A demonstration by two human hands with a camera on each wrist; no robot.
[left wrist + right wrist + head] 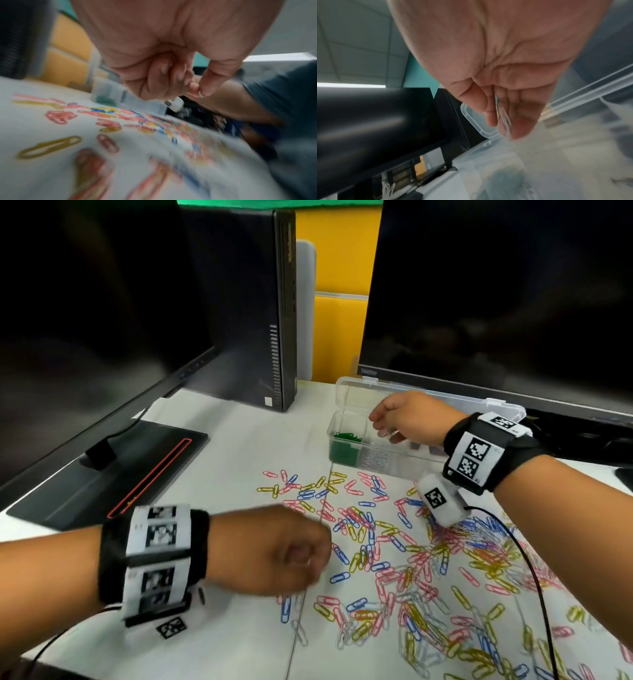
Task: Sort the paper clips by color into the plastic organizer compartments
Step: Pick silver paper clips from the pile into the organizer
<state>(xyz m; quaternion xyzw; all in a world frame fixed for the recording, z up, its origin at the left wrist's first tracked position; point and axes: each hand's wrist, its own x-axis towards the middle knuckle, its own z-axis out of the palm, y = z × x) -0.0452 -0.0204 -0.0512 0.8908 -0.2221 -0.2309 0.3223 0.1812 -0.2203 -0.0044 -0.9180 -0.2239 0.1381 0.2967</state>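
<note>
a drop-off is in hand, by my reading: the right hand (407,416) hangs over the clear plastic organizer (346,419) at the far side of the desk (239,440), above the compartment just right of the one holding green clips (347,437). its fingers (518,121) point down, loosely together, with a pale clip (504,119) between them, seemingly about to drop; the white clips (375,460) already lie in that compartment. the left hand (291,553) is curled over the near edge of the loose paper clips (428,559), thumb to forefinger; blur hides whether it pinches anything. the mixed pile of pink, yellow, blue and white spreads between the hands and to the right, so most sorting remains. next calls for letting go over the right compartment, then picking another single clip.
</note>
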